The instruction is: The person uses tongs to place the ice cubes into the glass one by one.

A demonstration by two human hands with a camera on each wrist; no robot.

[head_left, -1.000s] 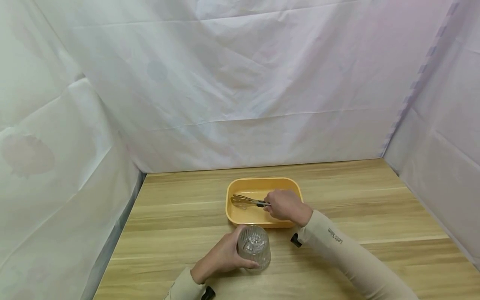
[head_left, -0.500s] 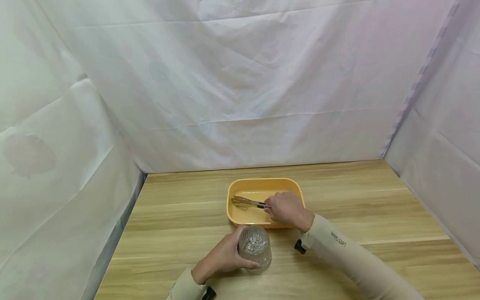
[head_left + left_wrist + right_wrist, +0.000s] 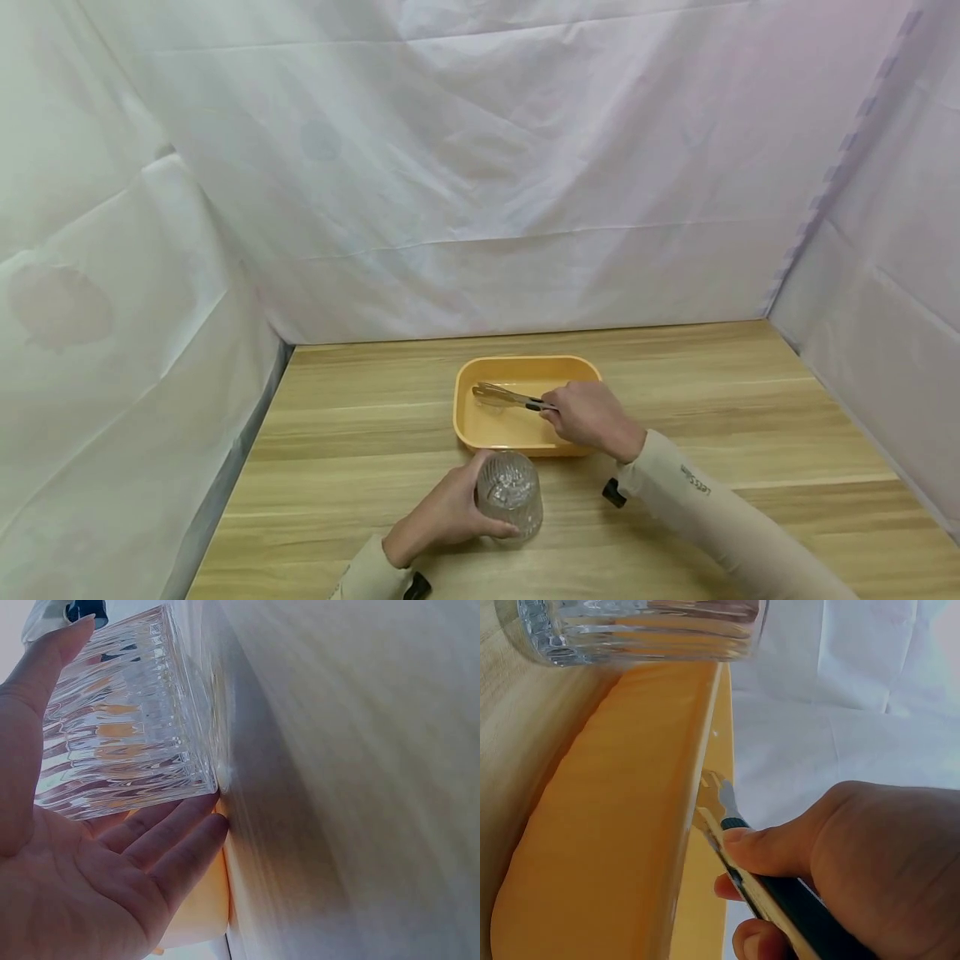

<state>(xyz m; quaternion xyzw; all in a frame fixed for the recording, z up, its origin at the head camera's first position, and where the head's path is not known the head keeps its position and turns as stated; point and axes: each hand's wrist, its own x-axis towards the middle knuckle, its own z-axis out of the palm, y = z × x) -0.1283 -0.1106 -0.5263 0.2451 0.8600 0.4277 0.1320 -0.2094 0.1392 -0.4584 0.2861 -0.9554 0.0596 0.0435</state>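
In the head view my left hand point(image 3: 453, 506) holds a clear ribbed glass point(image 3: 512, 493), thumb on the near side and fingers on the far side. Its wider end is down on the table. My right hand point(image 3: 588, 417) grips a pair of metal tongs point(image 3: 510, 397) with dark handle parts. The tong heads point left, over the inside of a yellow-orange tub point(image 3: 495, 433). In the right wrist view the thumb presses the upper arm of the tongs point(image 3: 739, 847), with fingers curled underneath. A faint pale patch shows below the tong heads; I cannot tell what it is.
The tub stands just beyond the glass on a wood-grain table point(image 3: 352, 433). White cloth point(image 3: 480, 167) hangs behind the table and along both sides. A small dark object point(image 3: 613, 492) shows at the right wrist, a similar one at the left.
My right hand has shifted a little to the right, drawing the tongs along, and the tong heads have moved slightly right and up. The left hand and glass have stayed put.
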